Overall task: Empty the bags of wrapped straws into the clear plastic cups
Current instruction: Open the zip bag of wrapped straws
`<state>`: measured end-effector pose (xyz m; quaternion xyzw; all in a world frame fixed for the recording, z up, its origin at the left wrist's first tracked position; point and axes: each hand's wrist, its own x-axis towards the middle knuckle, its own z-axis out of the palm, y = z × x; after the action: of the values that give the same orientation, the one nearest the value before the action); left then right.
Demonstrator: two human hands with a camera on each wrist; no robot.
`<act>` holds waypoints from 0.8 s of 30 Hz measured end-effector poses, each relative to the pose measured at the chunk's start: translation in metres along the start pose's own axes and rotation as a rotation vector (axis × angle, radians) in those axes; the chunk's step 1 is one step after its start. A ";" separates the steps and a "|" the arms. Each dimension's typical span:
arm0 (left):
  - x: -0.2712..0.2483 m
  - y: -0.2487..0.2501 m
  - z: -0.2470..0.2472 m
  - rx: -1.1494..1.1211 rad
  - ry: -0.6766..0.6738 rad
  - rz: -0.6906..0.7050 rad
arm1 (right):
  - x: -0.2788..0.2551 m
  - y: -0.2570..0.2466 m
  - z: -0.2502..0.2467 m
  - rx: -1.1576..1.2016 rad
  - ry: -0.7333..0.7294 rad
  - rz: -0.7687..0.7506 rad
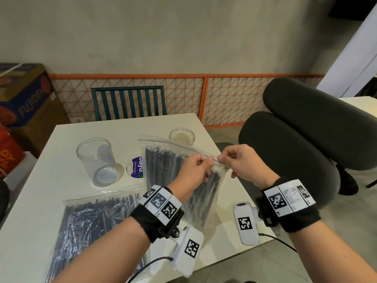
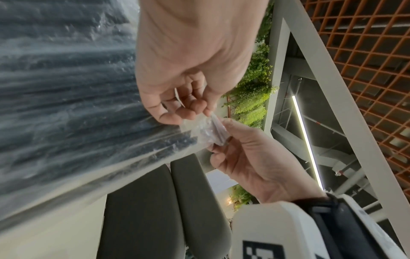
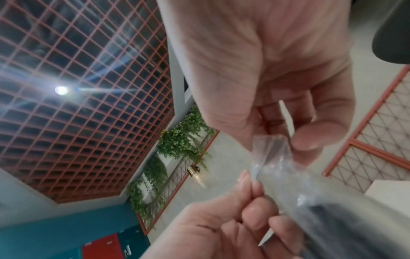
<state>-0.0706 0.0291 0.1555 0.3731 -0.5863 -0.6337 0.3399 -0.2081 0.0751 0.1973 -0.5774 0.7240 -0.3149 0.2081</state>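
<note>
I hold a clear zip bag of dark wrapped straws (image 1: 177, 172) upright over the white table (image 1: 40, 201). My left hand (image 1: 207, 163) and right hand (image 1: 222, 160) both pinch the bag's top right corner, one on each side of the zip strip. The left wrist view has the left hand (image 2: 207, 112) and the bag corner (image 2: 206, 129) close together, with the straws (image 2: 66, 105) to the left. In the right wrist view the right hand (image 3: 288, 145) pinches the clear strip (image 3: 269, 150). A second full bag (image 1: 98, 225) lies flat at the front left. A tall clear plastic cup (image 1: 98, 160) stands empty behind it.
A low clear cup (image 1: 182, 136) stands at the table's far right edge. A small purple and white packet (image 1: 136, 167) lies beside the tall cup. A teal chair (image 1: 128, 102) stands behind the table, a black office chair (image 1: 295, 144) to the right, and boxes (image 1: 22, 94) on the left.
</note>
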 end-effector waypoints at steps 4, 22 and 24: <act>-0.009 -0.005 0.003 0.029 -0.026 0.009 | 0.008 0.001 0.001 -0.050 0.152 0.067; -0.009 0.018 -0.041 -0.179 0.203 -0.131 | 0.023 0.006 0.014 -0.060 0.234 0.032; -0.010 0.019 -0.040 -0.150 0.140 -0.161 | 0.023 0.004 0.016 -0.031 0.170 -0.033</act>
<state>-0.0306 0.0168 0.1735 0.4357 -0.4801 -0.6734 0.3552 -0.2054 0.0500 0.1846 -0.5634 0.7343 -0.3550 0.1316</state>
